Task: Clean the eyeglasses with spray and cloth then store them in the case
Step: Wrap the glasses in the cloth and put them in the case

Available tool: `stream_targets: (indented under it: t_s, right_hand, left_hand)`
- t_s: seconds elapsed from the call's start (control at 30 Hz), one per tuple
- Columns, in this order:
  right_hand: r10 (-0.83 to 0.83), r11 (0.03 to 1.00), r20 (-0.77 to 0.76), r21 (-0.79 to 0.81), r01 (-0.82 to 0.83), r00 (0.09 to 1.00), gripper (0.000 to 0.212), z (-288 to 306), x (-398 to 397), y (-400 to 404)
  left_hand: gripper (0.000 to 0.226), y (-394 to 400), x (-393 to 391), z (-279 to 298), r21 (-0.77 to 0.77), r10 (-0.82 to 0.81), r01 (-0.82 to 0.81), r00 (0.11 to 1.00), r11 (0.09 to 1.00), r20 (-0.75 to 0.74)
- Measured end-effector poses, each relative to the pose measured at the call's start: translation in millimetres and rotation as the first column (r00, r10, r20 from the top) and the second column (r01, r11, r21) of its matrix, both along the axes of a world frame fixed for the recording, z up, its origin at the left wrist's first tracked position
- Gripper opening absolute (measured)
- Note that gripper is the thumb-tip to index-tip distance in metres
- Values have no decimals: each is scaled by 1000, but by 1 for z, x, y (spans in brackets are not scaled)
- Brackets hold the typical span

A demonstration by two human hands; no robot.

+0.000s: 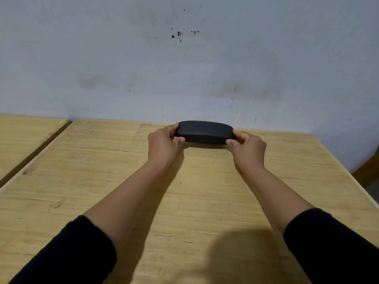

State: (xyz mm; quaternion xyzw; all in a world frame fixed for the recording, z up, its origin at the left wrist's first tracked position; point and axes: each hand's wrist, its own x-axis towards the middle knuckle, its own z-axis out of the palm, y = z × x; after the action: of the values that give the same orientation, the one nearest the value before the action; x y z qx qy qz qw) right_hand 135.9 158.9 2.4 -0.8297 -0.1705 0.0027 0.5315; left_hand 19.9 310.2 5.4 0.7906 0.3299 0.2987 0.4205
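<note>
Eyeglass case point(205, 132), closed, sat near desk point(82, 181) far edge; left hand point(164, 143) and right hand point(247, 148) gripped its ends. Best kept level.

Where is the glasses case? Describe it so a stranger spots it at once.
Start at the light wooden table against the grey wall and look to its far edge, near the middle. There the left hand and right hand each grip one end of the glasses case. It is a closed, dark, oblong shell with rounded ends, the only object on the table.
</note>
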Motion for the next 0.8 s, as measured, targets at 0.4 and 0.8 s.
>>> stream_targets:
  t_s: [0.4,0.8]
  right_hand:
    - [15,988,48,-153,-7,999,40,-17,38,47]
    - [314,788,138,-589,-177,939,56,-8,28,26]
  left_hand:
    - [47,45,38,-20,38,48,-44,995,998,-92]
    - [46,31,24,0,158,-28,88,938,984,-344]
